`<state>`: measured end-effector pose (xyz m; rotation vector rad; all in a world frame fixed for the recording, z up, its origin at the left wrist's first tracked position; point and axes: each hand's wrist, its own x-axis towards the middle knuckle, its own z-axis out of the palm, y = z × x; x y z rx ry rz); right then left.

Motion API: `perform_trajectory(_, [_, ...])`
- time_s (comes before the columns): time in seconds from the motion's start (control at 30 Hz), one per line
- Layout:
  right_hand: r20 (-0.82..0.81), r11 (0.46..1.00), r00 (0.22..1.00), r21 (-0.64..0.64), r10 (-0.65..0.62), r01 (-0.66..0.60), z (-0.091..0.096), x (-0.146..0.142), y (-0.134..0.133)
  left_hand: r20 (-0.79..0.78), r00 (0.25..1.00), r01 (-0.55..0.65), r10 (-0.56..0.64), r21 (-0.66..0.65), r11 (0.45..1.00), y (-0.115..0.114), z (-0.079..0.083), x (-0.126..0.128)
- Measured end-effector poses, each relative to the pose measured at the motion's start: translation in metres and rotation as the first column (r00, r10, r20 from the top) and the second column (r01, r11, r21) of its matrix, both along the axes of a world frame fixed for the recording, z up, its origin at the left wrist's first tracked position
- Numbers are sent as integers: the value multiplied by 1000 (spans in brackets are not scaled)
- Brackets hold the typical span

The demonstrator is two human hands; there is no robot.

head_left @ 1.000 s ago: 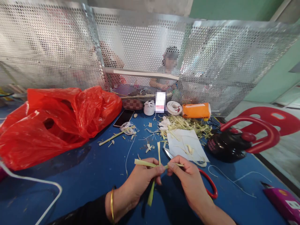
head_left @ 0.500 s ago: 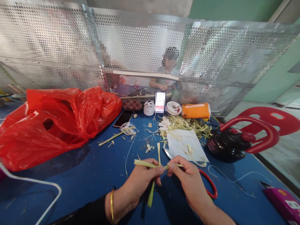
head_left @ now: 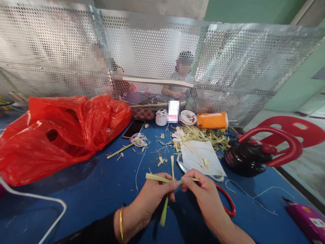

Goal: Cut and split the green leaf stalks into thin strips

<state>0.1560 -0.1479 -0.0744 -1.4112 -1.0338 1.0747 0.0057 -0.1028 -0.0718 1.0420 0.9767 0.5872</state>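
Pale green flat leaf strips (head_left: pixel 164 211) cross each other between my hands, just above the blue table. My left hand (head_left: pixel 158 189) pinches them where they cross, thumb on top; one end sticks out left, one points away and one hangs towards me. With thumb and fingers, my right hand (head_left: pixel 200 189) grips the end of the sideways strip (head_left: pixel 194 179). Its far tip shows past my fingers. Under and beside my right hand lie scissors with red handles (head_left: pixel 230 200), their blade partly hidden by the hand.
A white paper sheet (head_left: pixel 200 157) and a heap of strip scraps (head_left: pixel 208 135) lie beyond my hands. A black kettle (head_left: pixel 247 157) stands right, a red plastic bag (head_left: pixel 76 132) left. Behind a perforated metal screen (head_left: pixel 152 44), people sit. A phone (head_left: pixel 134 128) lies near tangled string (head_left: pixel 138 139).
My hands and the strips stay almost still. Behind the screen, the person on the left has shifted a little leftward.
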Motion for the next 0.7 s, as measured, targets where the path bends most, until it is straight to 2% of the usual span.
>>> perform_trajectory(0.17, [35,1000,999,4,14,-14,-3,2,0,95,990,-94,101,-73,993,0,0,2])
perform_trajectory(0.3, [137,996,988,59,-73,65,-5,7,2,81,982,-166,172,-77,983,0,2,3])
perform_trajectory(0.4, [205,993,976,110,-68,46,-2,10,4,35,992,-124,125,-32,992,0,-1,3])
perform_trajectory(0.53, [203,997,978,50,54,-66,4,6,5,-18,1000,-17,18,89,996,0,-5,2])
perform_trajectory(0.7, [187,999,981,22,44,-49,4,0,4,-88,995,58,-44,155,986,-3,-7,3])
